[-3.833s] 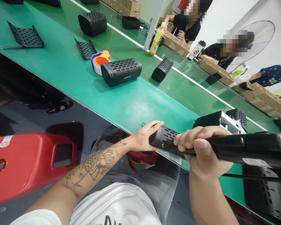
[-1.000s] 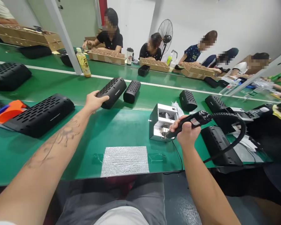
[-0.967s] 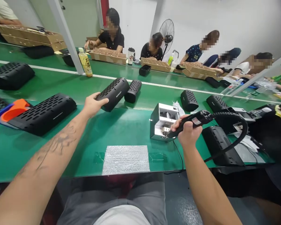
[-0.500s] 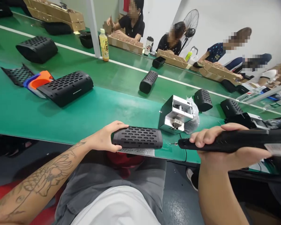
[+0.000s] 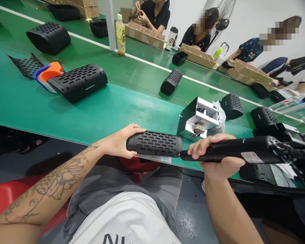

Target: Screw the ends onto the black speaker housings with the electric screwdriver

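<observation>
My left hand [image 5: 123, 140] grips the left end of a black housing with a slotted top [image 5: 156, 143], thumb on the near side and fingers on the far side. The housing lies along the bench's front edge, over a piece of clear wrap. Wrapped in my right hand [image 5: 213, 150] is a black electric screwdriver [image 5: 231, 149], held level. Its tip meets the right end of the housing. Just behind stands a silver and black box-shaped machine [image 5: 198, 118], likely a screw feeder.
On the green bench [image 5: 132, 105], another slotted housing [image 5: 81, 81] sits left beside orange and blue pieces [image 5: 49, 74]. More housings [image 5: 171, 82] stand on the green belt behind. A yellow bottle [image 5: 120, 35] is by the post. Co-workers sit across with cardboard trays [image 5: 144, 34].
My right hand has moved left with the electric screwdriver, closing the gap so its tip reaches the housing. My left hand keeps its grip. The camera view has shifted slightly.
</observation>
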### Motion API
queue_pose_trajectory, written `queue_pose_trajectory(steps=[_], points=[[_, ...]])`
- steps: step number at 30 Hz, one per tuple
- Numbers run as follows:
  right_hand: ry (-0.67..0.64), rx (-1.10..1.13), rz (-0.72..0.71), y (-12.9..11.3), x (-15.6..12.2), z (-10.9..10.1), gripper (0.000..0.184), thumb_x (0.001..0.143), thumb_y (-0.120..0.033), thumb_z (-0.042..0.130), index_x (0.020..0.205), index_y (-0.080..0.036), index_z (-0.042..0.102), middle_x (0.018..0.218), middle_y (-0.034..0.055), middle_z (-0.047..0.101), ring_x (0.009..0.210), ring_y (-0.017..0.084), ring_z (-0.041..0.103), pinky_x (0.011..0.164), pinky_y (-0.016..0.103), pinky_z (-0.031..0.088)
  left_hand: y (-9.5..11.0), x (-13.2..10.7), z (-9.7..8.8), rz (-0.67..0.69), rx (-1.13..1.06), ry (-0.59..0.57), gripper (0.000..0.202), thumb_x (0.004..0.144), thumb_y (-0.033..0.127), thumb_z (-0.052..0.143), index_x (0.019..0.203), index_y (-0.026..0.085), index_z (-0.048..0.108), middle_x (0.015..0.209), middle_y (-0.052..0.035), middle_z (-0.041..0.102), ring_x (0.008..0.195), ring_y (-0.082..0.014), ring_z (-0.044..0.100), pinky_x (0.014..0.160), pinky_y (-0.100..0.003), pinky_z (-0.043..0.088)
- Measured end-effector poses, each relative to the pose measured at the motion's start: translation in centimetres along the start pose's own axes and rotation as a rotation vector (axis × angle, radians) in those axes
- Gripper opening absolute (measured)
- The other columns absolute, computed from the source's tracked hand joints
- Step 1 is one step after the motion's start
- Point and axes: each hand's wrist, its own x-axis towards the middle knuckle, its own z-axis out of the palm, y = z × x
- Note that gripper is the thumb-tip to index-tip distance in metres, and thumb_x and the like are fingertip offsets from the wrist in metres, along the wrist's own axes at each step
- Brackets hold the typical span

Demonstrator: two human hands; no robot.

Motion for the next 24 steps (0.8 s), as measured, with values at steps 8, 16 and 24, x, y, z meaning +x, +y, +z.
queue_pose_trajectory(steps=[8,16,24], points=[[-0.088,0.031,0.058,0.4,0.3,0.2,0.046,0.084,-0.066,0.101,0.091,-0.025,0.081,0.061,-0.0035,0.071,0.043,0.017,0.063,0.049,0.034,0.061,-0.1,0.0,0.1,0.017,-0.011,0.003,0.101,0.079,0.033,0.093,0.174,0.029,0.057,0.169,-0.0130,0.059,0.152,-0.0377,0.067,0.132,-0.046,0.058],[-0.175,0.040,0.111,0.5,0.7,0.0,0.044,0.084,-0.063,0.102,0.089,-0.026,0.080,0.059,-0.0047,0.067,0.042,0.015,0.060,0.050,0.032,0.059,-0.4,-0.1,0.6,0.029,-0.037,0.032,0.102,0.078,0.031,0.092,0.174,0.031,0.058,0.166,-0.0115,0.060,0.144,-0.0352,0.072,0.126,-0.043,0.061],[-0.196,0.022,0.131,-0.2,-0.3,-0.7,0.042,0.087,-0.063,0.101,0.094,-0.026,0.082,0.063,-0.0038,0.069,0.049,0.016,0.065,0.058,0.034,0.061,-0.8,-0.5,1.5,0.064,0.005,0.071,0.103,0.081,0.028,0.091,0.175,0.029,0.052,0.171,-0.0147,0.055,0.147,-0.0366,0.071,0.126,-0.047,0.063]])
